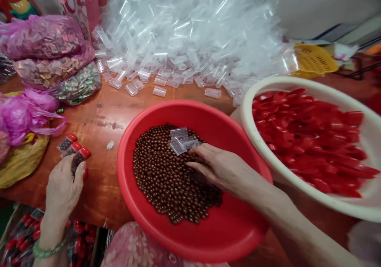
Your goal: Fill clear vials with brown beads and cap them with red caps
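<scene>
The left hand pinches a red-capped clear tube of beads between thumb and fingers, just behind two more capped tubes on the wooden desk. The right hand's fingers lie close together among brown beads in a red plastic basin, touching loose clear tubes; whether they grip these, I cannot tell. Beyond those fingers, a white basin of red caps seems placed within easy reach.

The head camera looks forward and down, close over the right hand.
</scene>
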Motion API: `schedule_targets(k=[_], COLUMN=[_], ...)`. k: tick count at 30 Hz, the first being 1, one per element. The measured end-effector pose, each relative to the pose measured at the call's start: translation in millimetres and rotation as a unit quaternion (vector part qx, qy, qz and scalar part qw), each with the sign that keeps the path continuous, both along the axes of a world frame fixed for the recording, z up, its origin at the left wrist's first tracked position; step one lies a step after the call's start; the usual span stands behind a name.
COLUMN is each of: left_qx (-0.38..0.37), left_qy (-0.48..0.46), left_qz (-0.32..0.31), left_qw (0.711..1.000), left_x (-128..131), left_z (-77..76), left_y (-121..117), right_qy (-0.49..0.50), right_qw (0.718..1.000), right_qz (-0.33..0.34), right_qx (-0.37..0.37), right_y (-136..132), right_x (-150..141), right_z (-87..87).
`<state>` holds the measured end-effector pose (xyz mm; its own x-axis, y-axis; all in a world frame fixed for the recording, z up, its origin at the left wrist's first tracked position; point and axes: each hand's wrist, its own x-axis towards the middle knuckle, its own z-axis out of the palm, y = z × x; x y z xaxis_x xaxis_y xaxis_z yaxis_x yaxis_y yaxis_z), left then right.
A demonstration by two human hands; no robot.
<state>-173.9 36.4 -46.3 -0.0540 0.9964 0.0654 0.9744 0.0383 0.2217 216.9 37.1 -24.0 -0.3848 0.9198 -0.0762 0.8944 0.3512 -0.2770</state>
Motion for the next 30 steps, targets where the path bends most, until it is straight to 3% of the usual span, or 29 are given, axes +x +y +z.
schedule_targets(k=[3, 8, 11, 15, 20, 26, 30], left_qx=[0.027, 0.05, 0.072, 0.111, 0.155, 0.147, 0.141], left_qy=[-0.062, -0.206, -0.257, -0.306, -0.291, -0.254, -0.259], left_qz=[-0.011, 0.038, -0.002, -0.12, -0.24, -0.248, -0.244], left_qw=[0.998, 0.977, 0.964, 0.938, 0.913, 0.923, 0.924], left_x=[10, 30, 50, 86, 123, 131, 130], left_z=[1.5, 20.1, 29.9, 34.6, 25.2, 16.4, 17.3], left_y=[2, -2, -7, -14, -17, -13, -13], right_qy=[-0.063, -0.128, -0.124, -0.144, -0.18, -0.099, -0.005], right_qw=[0.998, 0.989, 0.991, 0.988, 0.975, 0.954, 0.935], right_qz=[-0.029, -0.053, -0.03, 0.032, 0.126, 0.264, 0.316], right_qx=[-0.009, -0.05, -0.049, -0.045, -0.04, -0.097, -0.161], right_y=[12, 39, 49, 48, 34, 18, 6], right_x=[-11, -26, -28, -28, -43, -68, -80], right_z=[-4.4, -22.4, -28.6, -22.7, -18.4, -24.8, -24.8])
